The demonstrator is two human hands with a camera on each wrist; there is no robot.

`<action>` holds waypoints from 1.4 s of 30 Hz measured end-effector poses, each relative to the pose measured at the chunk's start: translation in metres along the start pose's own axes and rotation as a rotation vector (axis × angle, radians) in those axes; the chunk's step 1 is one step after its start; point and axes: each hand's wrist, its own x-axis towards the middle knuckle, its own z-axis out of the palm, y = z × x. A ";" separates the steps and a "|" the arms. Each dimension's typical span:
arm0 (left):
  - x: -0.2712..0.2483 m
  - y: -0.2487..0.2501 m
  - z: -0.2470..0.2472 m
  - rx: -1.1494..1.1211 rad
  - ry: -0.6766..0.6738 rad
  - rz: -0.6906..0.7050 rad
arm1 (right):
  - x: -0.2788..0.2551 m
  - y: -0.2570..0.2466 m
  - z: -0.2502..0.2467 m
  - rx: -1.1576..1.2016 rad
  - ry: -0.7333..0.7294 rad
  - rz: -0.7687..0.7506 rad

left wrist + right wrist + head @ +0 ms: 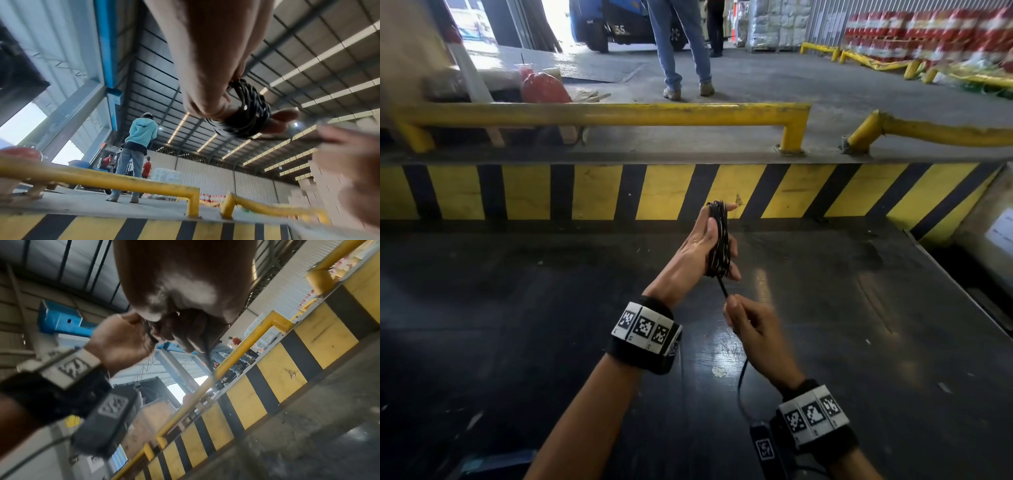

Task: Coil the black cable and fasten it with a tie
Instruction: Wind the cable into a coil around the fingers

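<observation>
Above a dark, glossy table (859,342) at a warehouse loading dock, a person's two bare hands work a thin black cable (718,240). Most of the cable is already wound in many narrow loops around the left hand (697,253), running lengthwise over the palm from fingertips to heel, with the fingers fairly straight and the thumb resting against the bundle. From the bottom of the coil one short taut strand runs down to the right hand (751,329), whose thumb and curled fingers pinch it; the rest of the strand hangs slack below that hand.

The cable looks light, slim and flexible, round in section with a smooth, slightly shiny jacket that may slip under a loose grip. It bends easily yet seems springy enough to unwind if released, so the safest hold is likely around the middle of the bundle, squeezing all loops together. No tie is visible.

Behind the table stand a yellow-and-black striped wall (654,192) and a chipped yellow steel rail (599,114)
</observation>
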 end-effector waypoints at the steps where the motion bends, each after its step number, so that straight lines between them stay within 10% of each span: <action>1: 0.002 -0.007 -0.001 0.027 0.014 -0.007 | 0.000 -0.001 -0.003 -0.037 -0.019 -0.011; 15: -0.011 -0.082 -0.007 0.885 -0.070 -0.381 | -0.011 -0.035 -0.073 -0.324 -0.117 0.048; 28: -0.058 -0.035 0.039 -0.056 -0.485 -0.320 | 0.038 -0.035 -0.096 -0.058 0.073 0.128; 42: -0.054 -0.039 0.029 -0.689 -0.269 -0.183 | -0.015 0.001 -0.019 0.301 0.209 0.203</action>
